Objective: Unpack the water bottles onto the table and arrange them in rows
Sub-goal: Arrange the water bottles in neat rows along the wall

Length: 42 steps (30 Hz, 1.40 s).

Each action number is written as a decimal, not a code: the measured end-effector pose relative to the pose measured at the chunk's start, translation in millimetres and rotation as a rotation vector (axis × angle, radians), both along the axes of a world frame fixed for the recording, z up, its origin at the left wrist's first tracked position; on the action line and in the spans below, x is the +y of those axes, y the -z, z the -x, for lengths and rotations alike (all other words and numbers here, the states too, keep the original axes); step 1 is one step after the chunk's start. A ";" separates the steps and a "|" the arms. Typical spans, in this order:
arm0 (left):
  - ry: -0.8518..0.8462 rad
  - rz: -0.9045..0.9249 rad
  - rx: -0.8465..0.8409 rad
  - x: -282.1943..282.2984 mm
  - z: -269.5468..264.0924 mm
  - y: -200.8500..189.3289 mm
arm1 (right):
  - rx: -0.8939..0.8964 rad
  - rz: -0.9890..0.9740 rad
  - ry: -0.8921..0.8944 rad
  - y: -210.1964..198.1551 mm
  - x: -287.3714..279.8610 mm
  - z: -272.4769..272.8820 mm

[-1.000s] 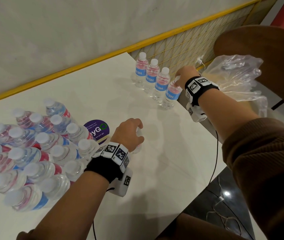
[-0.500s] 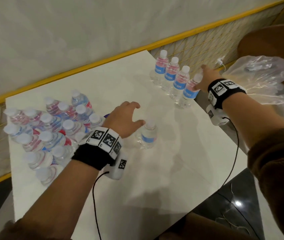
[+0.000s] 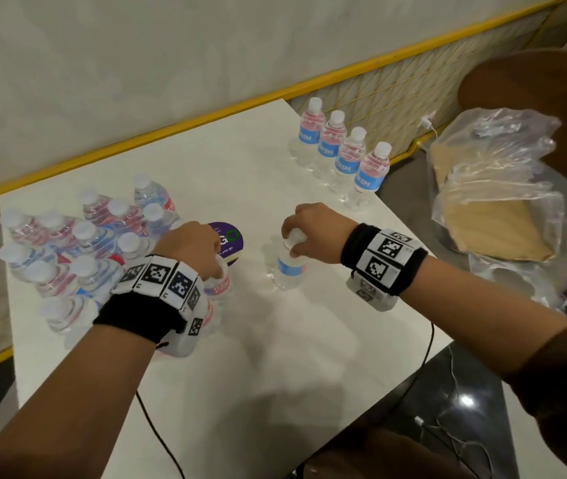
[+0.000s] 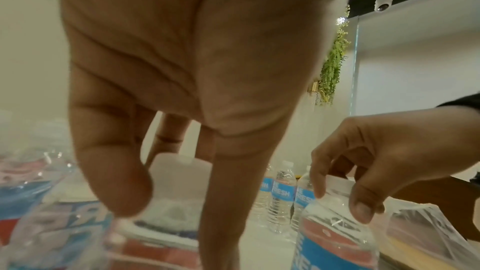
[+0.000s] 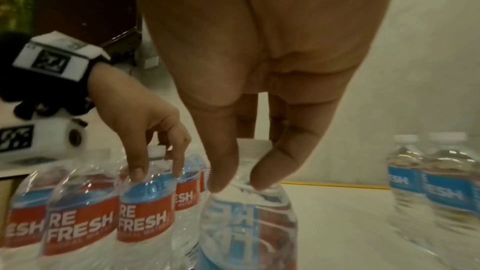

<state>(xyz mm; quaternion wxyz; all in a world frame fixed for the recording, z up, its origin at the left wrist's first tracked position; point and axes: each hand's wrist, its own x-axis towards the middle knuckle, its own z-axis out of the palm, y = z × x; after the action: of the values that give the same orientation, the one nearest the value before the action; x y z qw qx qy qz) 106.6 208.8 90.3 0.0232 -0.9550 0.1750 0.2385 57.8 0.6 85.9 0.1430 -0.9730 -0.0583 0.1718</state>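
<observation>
While the right hand (image 3: 311, 233) pinches the cap of a lone upright bottle (image 3: 289, 267) on the desk (image 3: 275, 357), the left hand (image 3: 189, 247) grips a bottle top at the wrapped pack's (image 3: 78, 250) edge. 4-bottle row (image 3: 340, 150) stands beyond the right hand.

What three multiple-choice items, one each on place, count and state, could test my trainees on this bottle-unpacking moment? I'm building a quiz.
1. Where does the finished row stand?
A. far right of the table
B. near left corner
C. on the floor

2. How many bottles are in that row?
A. two
B. four
C. seven

3. What is the right hand doing?
A. lying flat on the table
B. gripping the top of a lone upright bottle
C. holding the plastic bag

Key: 1 A, the row lines the table's far right edge; 2 B, four caps show; 3 B, fingers curl round its cap.
</observation>
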 end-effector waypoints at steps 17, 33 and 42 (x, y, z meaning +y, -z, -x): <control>0.118 0.433 0.034 -113.0 30.9 21.4 | -0.030 0.251 0.340 -11.2 -149.0 16.7; -0.053 0.518 0.126 -108.9 29.5 29.9 | 0.007 0.334 0.443 -15.5 -168.6 -15.8; -0.071 0.539 0.131 -108.9 30.4 32.5 | -0.066 0.249 0.591 -8.3 -175.6 -32.0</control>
<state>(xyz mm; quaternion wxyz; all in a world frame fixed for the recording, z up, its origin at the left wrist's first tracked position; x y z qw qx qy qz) 76.2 99.8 57.8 -0.2514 -0.9147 0.1998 0.2452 89.8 -175.0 94.1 0.0644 -0.9628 0.2437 0.0970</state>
